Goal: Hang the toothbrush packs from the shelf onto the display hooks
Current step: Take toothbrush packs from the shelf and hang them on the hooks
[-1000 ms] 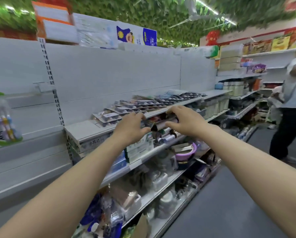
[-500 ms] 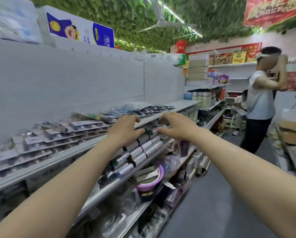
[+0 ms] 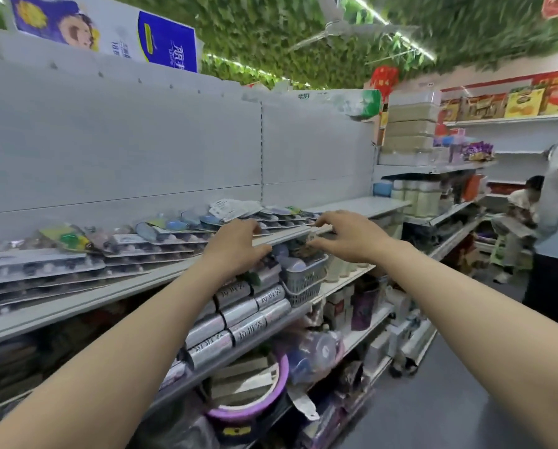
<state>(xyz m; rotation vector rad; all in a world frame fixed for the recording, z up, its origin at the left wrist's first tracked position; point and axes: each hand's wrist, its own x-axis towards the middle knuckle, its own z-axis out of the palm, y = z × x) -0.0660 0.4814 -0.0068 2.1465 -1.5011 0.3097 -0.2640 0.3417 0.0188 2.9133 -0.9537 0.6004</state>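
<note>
Toothbrush packs [image 3: 148, 244] lie flat in overlapping rows along the top white shelf [image 3: 77, 303], running from the left to past the middle. My left hand [image 3: 237, 247] is stretched out at the shelf's front edge, fingers loosely curved and holding nothing. My right hand [image 3: 345, 234] reaches beside it, fingertips near the right end of the packs [image 3: 284, 215], nothing visibly gripped. No display hooks are in view.
Below the top shelf lie silver rolls [image 3: 239, 315] and a grey basket [image 3: 303, 280]. A purple tub [image 3: 255, 396] sits lower down. A person in a white shirt [image 3: 556, 222] stands in the aisle at right, with more shelving [image 3: 433, 170] behind.
The view has swung right along the shelf; the hanging pack at left is gone from view. Both hands have risen from the lower shelf's goods to the top shelf's edge.
</note>
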